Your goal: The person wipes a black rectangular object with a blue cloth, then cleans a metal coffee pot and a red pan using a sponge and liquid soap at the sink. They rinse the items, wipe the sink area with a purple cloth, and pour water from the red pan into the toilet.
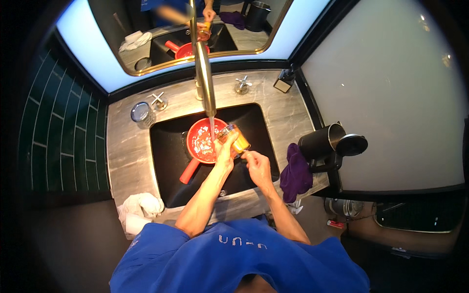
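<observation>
Tilted over the black sink (pixel 172 146), a clear glass (pixel 234 132) with something yellow showing at it is held in my left hand (pixel 225 148). My right hand (pixel 257 164) is at the glass's lower right end with its fingers drawn together; whether it grips anything is hidden. Water runs from the brass-coloured faucet (pixel 206 82) into a red pan with a handle (pixel 190 170), just left of the glass. The pan stands in the sink and holds water.
Left of the sink stand an upturned glass (pixel 142 114) and a crumpled white cloth (pixel 150 204). A purple cloth (pixel 296 174) and a black kettle (pixel 318 143) with its lid raised are on the right. Cross-shaped taps (pixel 242 85) and a dark bottle (pixel 284 80) line the back, below a mirror (pixel 154 36).
</observation>
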Demonstrator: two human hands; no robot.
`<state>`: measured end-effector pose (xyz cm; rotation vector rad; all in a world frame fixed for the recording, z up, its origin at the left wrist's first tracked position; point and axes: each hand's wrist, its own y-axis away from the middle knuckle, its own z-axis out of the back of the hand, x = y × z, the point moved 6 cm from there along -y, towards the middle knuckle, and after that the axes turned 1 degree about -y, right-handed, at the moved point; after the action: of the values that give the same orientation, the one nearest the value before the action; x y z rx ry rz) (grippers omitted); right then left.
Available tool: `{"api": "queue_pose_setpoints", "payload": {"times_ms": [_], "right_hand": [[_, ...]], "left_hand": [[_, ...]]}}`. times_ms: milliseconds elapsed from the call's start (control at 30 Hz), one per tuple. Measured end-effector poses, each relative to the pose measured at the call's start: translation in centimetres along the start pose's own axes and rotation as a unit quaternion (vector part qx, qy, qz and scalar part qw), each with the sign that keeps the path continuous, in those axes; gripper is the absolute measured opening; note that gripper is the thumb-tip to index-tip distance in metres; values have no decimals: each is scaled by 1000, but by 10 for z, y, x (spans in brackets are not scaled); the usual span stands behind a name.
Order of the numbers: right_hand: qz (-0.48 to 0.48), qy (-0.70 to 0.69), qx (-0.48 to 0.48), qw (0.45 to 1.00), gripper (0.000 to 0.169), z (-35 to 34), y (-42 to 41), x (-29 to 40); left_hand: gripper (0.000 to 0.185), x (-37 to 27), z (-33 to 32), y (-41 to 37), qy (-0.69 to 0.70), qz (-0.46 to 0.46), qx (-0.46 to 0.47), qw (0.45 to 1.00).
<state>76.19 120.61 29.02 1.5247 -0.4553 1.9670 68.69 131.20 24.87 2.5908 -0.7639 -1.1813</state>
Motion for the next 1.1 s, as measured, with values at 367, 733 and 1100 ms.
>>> {"api": "queue_pose_setpoints", "payload": {"times_ms": [367,733,1100], "right_hand": [[51,168,-15,984,31,-20,33,0],[97,54,51,992,28,-45,27,21],[-123,28,196,972,27,-21,41,34]], "left_hand": [[59,1,42,30,5,3,-66,998],[48,-36,46,23,-37,-20,-8,999],[38,-77,83,-2,5,-60,-81,995]]}}
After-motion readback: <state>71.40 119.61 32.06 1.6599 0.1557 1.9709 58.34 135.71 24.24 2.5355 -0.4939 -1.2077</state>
